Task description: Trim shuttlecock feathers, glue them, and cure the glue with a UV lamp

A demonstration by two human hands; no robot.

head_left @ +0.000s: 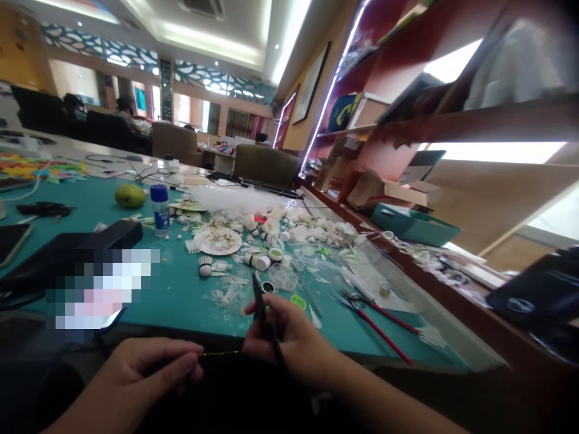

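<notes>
At the table's near edge my left hand (pixel 156 367) pinches one end of a thin gold strand (pixel 220 353) between thumb and forefinger. The strand runs across to my right hand (pixel 289 337), whose fingers are closed round a dark slender tool (pixel 259 301) with its tip pointing up and away. Its exact kind does not show, and whether my right hand also grips the strand is hidden. Just beyond my right hand are a small black-rimmed round pot (pixel 268 288), a green-rimmed lid (pixel 297 301) and a shuttlecock (pixel 257 261) lying on its side.
Red-handled pliers (pixel 380 334) lie to the right. A white plate (pixel 221 241) of small beads, a blue-capped bottle (pixel 160 211), a green mango (pixel 130 196) and several shuttlecocks stand farther back. A lit phone (pixel 102 295) is at left, shelves (pixel 434 120) at right. People sit in the background.
</notes>
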